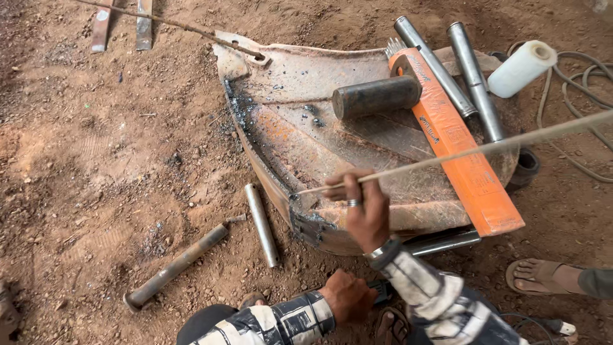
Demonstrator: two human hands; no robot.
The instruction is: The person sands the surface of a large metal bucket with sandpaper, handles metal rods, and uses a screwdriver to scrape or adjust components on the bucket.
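Left of the rusty bucket [300,134], bare dirt lay open; two steel pins [262,225] blocked its near edge.

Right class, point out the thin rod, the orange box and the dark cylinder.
thin rod [447,155], head view, mid-length.
orange box [461,153], head view, top face.
dark cylinder [377,96], head view, curved side.

A white roll [522,68] lies at two o'clock beside grey hoses [578,102]; two flat metal strips [121,24] at eleven; a hammer [175,266] at seven.
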